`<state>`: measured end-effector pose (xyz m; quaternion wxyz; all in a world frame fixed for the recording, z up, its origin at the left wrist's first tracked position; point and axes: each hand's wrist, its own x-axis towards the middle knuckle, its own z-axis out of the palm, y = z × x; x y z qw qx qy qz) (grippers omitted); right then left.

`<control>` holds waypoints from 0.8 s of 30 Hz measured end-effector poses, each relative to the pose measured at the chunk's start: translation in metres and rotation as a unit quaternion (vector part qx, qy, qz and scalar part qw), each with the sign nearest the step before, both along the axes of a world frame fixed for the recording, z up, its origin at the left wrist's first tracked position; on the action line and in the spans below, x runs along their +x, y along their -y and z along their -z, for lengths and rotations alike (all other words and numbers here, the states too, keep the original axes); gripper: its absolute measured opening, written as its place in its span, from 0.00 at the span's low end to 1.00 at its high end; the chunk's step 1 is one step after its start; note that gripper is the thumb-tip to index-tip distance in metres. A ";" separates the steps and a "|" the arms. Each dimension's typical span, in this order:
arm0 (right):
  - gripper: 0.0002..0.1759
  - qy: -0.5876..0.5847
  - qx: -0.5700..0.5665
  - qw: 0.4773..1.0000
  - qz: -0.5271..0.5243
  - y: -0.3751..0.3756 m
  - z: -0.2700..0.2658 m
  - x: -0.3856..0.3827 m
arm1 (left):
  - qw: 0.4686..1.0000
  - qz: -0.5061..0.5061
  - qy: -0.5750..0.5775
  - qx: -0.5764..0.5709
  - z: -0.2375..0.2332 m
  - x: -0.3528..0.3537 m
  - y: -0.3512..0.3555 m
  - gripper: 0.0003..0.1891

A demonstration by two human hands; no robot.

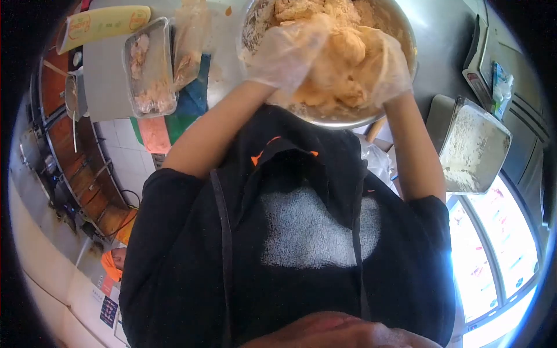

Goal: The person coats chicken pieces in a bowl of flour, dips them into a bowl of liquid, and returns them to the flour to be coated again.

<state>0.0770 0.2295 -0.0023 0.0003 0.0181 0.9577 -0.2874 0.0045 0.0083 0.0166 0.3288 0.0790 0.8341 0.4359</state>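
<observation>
A large round metal bowl [339, 123] holds flour-coated chicken pieces [348, 46] heaped in orange-tinted breading flour [316, 87]. Both my hands wear loose, clear plastic gloves and reach inside the rim. My left hand [287, 53] lies over the left side of the heap, its fingers pointing toward the middle, smeared under the cloudy plastic. On the other side, my right hand [387, 68] curves against the coated pieces, with its fingers mostly hidden by the glove and the flour. I cannot tell whether either hand grips a piece.
Left of the bowl, a metal tray [155, 75] with raw meat pieces lies beside a plastic bag [188, 46]. A yellow printed package [107, 26] is behind it. At right stands a flour-dusted metal pan [473, 148]. A person in an orange head covering [110, 265] is at lower left.
</observation>
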 end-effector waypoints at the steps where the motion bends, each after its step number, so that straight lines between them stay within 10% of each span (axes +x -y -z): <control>1: 0.25 0.052 -0.335 0.934 0.115 -0.012 0.025 0.002 | 1.000 0.002 0.001 0.001 -0.011 -0.001 0.000 0.27; 2: 0.24 0.095 -0.626 0.743 0.214 -0.017 0.037 0.003 | 0.997 -0.055 0.049 -0.009 -0.021 -0.001 0.001 0.27; 3: 0.20 -0.007 -0.344 0.915 0.212 -0.007 0.021 0.005 | 0.989 -0.112 0.098 -0.019 -0.025 -0.001 0.002 0.27; 7: 0.21 0.303 0.020 0.945 0.121 -0.003 0.014 -0.013 | 0.984 -0.109 -0.027 -0.141 0.014 0.004 0.010 0.30; 9: 0.21 0.354 0.024 0.933 0.055 0.010 0.009 -0.014 | 0.957 0.111 -0.177 -0.199 0.068 -0.006 0.028 0.29; 12: 0.25 0.372 0.031 0.928 0.002 0.020 0.052 0.006 | 0.989 -0.070 0.086 -0.096 0.048 -0.014 0.003 0.29; 14: 0.30 0.335 -0.427 0.812 0.213 0.037 0.071 0.016 | 0.991 0.024 0.095 -0.088 0.042 -0.014 -0.003 0.30; 19: 0.33 0.439 -0.476 0.723 0.242 0.066 0.042 -0.011 | 0.977 0.126 0.101 -0.137 0.031 -0.011 -0.015 0.31; 22: 0.28 0.345 -0.499 0.730 0.316 0.070 0.035 -0.019 | 0.967 -0.076 0.244 0.007 -0.011 -0.002 -0.003 0.28; 24: 0.24 0.287 -0.496 0.728 0.377 0.063 0.032 -0.018 | 0.959 0.159 -0.220 -0.079 0.012 -0.005 0.031 0.29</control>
